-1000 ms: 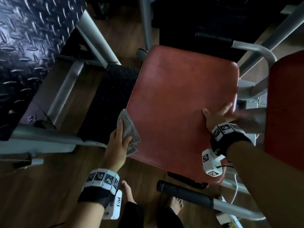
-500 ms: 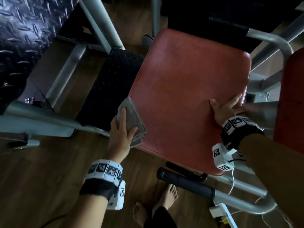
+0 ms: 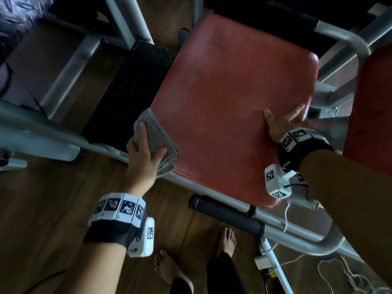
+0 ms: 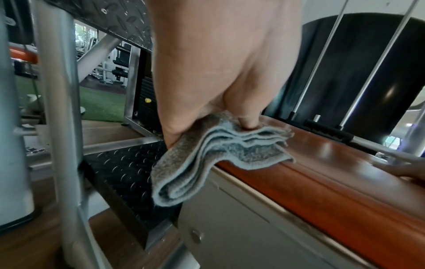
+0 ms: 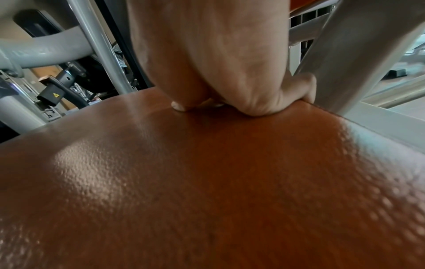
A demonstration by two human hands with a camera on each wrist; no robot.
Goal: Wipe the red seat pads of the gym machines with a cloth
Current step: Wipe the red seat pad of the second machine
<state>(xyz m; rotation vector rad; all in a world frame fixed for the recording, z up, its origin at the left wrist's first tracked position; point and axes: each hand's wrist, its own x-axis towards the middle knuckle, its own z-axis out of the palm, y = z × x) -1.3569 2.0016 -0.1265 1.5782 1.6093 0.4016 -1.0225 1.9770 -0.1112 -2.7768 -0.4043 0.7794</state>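
Note:
A red seat pad (image 3: 229, 107) fills the middle of the head view, tilted on a grey frame. My left hand (image 3: 144, 155) grips a folded grey cloth (image 3: 158, 139) at the pad's left edge; in the left wrist view the cloth (image 4: 220, 154) hangs in layers over the pad's (image 4: 333, 172) rim, pinched between thumb and fingers. My right hand (image 3: 282, 122) lies on the pad near its right edge, fingers spread. In the right wrist view that hand (image 5: 230, 87) presses on the pad (image 5: 207, 182), with one finger hooked over its far edge.
A second red pad (image 3: 373, 107) stands at the far right. Grey frame tubes (image 3: 63, 136) and a black tread plate (image 3: 127, 92) lie left of the seat. A black foam handle (image 3: 227, 215) juts out below the pad. Bare feet (image 3: 227, 240) and loose cables (image 3: 343, 270) are on the wooden floor.
The head view has drifted, so the seat sits higher and closer. My left hand has brought the cloth slightly onto the pad's left edge. The right hand stays planted.

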